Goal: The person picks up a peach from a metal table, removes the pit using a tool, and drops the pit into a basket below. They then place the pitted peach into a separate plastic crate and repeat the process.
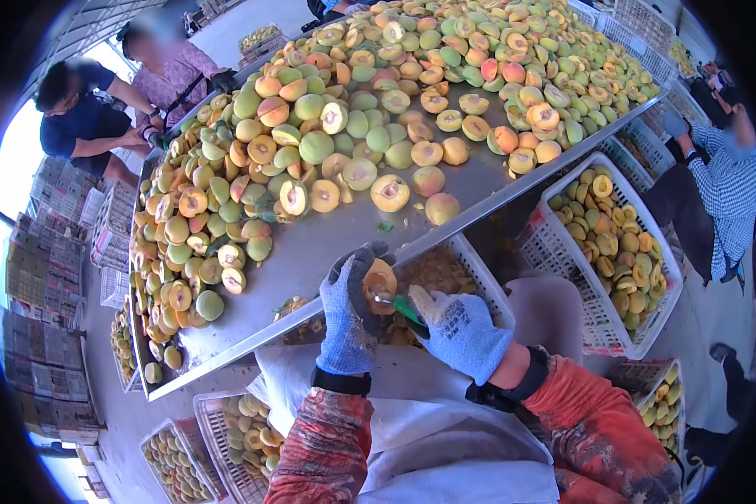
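The left hand (350, 315), in a blue-grey knitted work glove, has its grip closed around an orange halved peach (380, 286) with the cut face turned toward the right hand. The right hand (460, 332), in a matching glove, has its grip closed on a small green-handled pitting tool (405, 309). The tool's long axis runs from the right palm up and leftward, and its metal tip meets the cut face of the fruit. The fruit lies directly to the left of the right grip, touching the tool; the left hand is the nearer one, since it carries the fruit.

Just beyond both grips runs the near edge of a large tilted stainless-steel table (328, 239), bare close to the hands and, farther out, covered by a heap of green and orange halved peaches (370, 126). Below the table edge, behind the hands, sits a white plastic mesh crate (479, 269) holding cut fruit. To the right of the right grip stands a second white mesh crate (563, 244) — filled with yellow peach halves. More crates stand below the left grip.

Well apart, two other people (101, 118) work at the table's far left end, and a third person (722, 185) in a checked shirt sits at the far right.
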`<control>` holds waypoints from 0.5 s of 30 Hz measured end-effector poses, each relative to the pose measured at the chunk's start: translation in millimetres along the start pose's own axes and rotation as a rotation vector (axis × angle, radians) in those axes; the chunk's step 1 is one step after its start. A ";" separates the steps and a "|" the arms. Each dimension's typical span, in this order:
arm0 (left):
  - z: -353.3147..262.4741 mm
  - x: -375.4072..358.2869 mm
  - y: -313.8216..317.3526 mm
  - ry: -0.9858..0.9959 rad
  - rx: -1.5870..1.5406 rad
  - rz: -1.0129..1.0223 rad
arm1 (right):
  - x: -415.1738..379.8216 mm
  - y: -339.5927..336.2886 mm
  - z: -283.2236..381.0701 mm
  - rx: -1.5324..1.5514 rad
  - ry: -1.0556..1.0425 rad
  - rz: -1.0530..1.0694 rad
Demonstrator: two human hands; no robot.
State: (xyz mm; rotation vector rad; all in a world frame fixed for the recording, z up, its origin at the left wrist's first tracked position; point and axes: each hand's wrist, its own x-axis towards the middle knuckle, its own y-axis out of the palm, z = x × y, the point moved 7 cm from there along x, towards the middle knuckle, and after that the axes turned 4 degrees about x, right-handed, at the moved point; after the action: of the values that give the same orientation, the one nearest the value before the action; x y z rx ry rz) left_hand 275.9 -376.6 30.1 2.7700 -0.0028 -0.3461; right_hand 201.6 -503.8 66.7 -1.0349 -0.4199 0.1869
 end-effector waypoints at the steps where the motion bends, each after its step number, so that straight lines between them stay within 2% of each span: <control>1: -3.0 0.9 -2.5 0.007 0.047 -0.023 | -1.4 2.0 0.4 -0.004 -0.006 -0.001; 4: -13.5 -3.3 0.0 0.017 0.145 -0.001 | -4.4 1.9 7.9 -0.185 -0.131 -0.003; 5: -10.4 -2.1 -4.4 0.020 0.144 -0.001 | -3.9 3.9 9.3 -0.325 -0.150 0.159; 6: -9.1 -0.6 -10.5 0.114 0.205 0.011 | -7.0 10.1 8.2 -0.462 -0.168 0.323; 7: -9.9 0.4 -14.8 0.207 0.265 0.025 | -9.3 12.2 7.4 -0.461 -0.167 0.323; 8: -0.5 5.8 -19.1 0.024 0.000 0.027 | -24.3 36.3 3.1 -0.497 -0.200 0.623; 9: -5.3 6.9 -15.5 0.020 -0.001 0.034 | -43.4 57.0 -4.3 -0.528 -0.233 0.925; 10: -11.3 5.8 -9.8 0.004 -0.051 0.049 | -40.4 53.5 -12.2 -0.438 -0.199 0.742; 11: -14.5 3.6 -7.2 -0.007 -0.104 0.058 | -36.2 51.2 -14.5 -0.449 -0.209 0.747; 13: -10.4 -0.4 -5.3 0.061 -0.035 0.113 | -4.7 10.0 -34.7 0.042 0.214 0.188; 14: -6.4 -1.3 -8.1 0.161 0.068 0.071 | -0.1 8.0 -40.2 0.327 0.207 -0.023; 15: -12.0 -8.4 -2.6 0.259 0.172 0.030 | 2.6 10.2 -32.0 0.329 0.212 -0.033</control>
State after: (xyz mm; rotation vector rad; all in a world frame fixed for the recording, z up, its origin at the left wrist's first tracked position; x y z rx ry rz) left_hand 270.5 -369.7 42.0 2.9603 -0.0113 0.0240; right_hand 217.9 -523.1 44.5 -0.7147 -0.2048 0.1103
